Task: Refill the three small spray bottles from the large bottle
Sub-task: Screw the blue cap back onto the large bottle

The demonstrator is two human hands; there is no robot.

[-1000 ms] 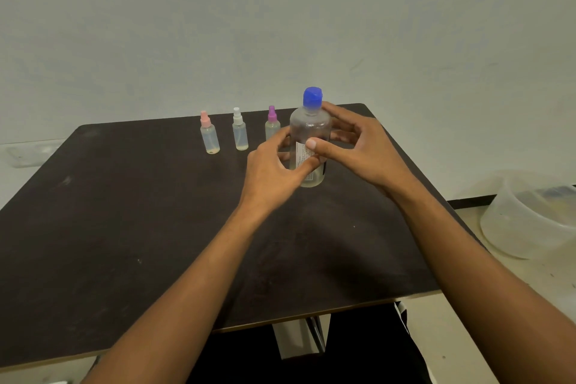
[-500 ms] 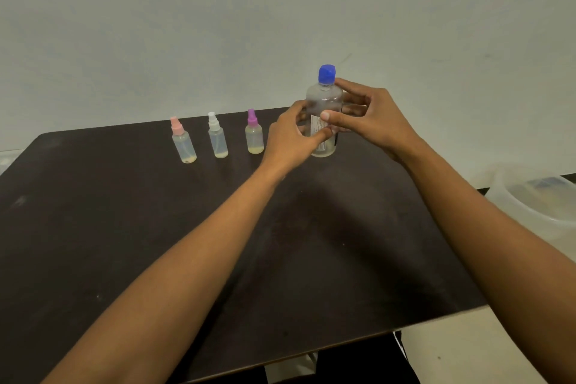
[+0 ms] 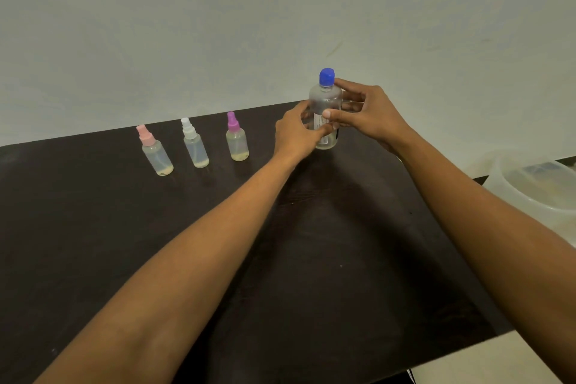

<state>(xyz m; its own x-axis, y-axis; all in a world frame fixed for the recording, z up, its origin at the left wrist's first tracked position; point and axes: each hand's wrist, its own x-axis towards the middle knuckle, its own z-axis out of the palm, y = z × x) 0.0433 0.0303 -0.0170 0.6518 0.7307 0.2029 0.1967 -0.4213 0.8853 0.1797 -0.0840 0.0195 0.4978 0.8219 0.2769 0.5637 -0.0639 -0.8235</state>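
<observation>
A large clear plastic bottle [image 3: 325,109] with a blue screw cap [image 3: 327,76] stands upright near the far right edge of the matte dark brown table [image 3: 93,227]. It bears a white label with print too small to read. The left hand [image 3: 296,134] and the right hand [image 3: 367,115] both grasp its rounded body. To its left three small clear plastic spray bottles stand in a row, each holding a shallow yellowish layer at the bottom: a pink-topped one [image 3: 155,151], a white-topped one [image 3: 194,144] and a purple-topped one [image 3: 237,139]. A translucent plastic tub [image 3: 536,184] sits off the table's right.
</observation>
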